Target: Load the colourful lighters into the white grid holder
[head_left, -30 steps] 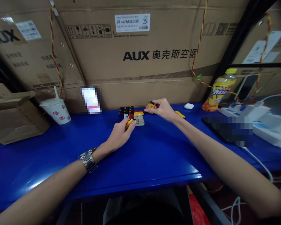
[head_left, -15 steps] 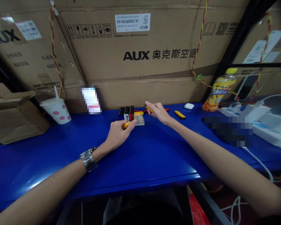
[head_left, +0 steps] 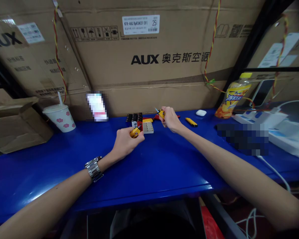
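My left hand is closed round a yellow lighter just in front of a small tray that holds several lighters. To the tray's right, my right hand grips another yellow lighter and holds it a little above the blue table. A row of dark lighter tops fills the tray's left part. One more yellow lighter lies loose on the table right of my right hand.
Large cardboard boxes wall off the back. A paper cup with a straw and an open carton stand at left. A white earbud case, a yellow bottle and white devices with cables sit at right.
My right hand has drawn back from the far edge toward the tray, turning its lighter. My left hand has lifted its lighter slightly and shifted it in its fingers.
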Tool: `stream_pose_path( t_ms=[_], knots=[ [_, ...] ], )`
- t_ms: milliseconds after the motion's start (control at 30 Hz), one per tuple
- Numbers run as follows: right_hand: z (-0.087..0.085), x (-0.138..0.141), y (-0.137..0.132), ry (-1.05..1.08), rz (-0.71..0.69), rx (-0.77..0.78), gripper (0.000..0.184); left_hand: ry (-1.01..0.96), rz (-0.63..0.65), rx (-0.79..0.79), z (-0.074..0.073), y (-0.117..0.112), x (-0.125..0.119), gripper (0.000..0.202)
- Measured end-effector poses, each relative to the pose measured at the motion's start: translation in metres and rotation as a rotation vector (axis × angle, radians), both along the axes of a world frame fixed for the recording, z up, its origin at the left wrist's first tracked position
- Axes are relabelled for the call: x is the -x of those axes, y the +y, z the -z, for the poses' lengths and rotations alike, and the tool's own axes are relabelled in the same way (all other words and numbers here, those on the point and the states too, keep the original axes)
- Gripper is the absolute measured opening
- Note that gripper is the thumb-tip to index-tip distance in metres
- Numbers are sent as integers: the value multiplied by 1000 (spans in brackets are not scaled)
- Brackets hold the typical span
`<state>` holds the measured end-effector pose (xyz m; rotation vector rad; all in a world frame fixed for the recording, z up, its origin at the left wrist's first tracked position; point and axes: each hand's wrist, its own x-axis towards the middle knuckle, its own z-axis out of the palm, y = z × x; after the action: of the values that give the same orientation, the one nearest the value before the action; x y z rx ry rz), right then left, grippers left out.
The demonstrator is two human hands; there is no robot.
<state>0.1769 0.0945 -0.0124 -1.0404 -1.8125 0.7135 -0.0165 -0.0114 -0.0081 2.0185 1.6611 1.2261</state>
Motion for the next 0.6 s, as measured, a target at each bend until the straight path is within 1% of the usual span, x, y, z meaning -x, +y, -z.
stream_pose_path(
  t_ms=[100, 333, 467, 533, 600],
  knots=[
    [-1, 2, -2, 133, 64, 41, 39, 4, 0, -5, 0, 0, 0, 36],
    [-1, 3, -5, 114, 60, 59, 45, 7, -13, -6, 0, 0, 0, 35],
    [-2, 4, -5, 81, -8, 156, 53, -13, -42, -35, 2, 4, 1, 35],
    [0, 6, -5, 52, -54, 166, 49, -13, -56, -56, 3, 6, 3, 31],
    [2, 7, -3, 25, -91, 97, 37, 2, -64, -77, 5, 7, 4, 29]
  ],
)
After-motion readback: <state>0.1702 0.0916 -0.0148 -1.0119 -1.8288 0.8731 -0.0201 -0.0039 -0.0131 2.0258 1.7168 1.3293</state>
